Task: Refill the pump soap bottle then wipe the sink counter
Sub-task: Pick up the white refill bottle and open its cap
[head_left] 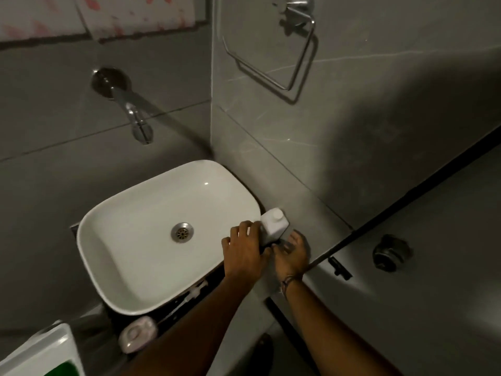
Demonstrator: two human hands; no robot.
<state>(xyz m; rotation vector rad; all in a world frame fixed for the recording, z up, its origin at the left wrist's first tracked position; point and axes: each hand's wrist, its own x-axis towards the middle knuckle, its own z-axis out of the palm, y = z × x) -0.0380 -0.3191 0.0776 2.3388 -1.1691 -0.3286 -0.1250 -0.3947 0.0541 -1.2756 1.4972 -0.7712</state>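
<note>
Here, white bottle [273,225], left fingers [245,226] touching

Two bare forearms come up from the bottom edge toward the white sink [168,226], with no sleeves on either. The left hand [245,252], the one nearer the sink, wears no ring, watch or band that can be seen. The right hand [291,253], on the side away from the sink, has a thin cord bracelet [289,281] at the wrist (dark and light strands, with a loose end hanging below it).
</note>
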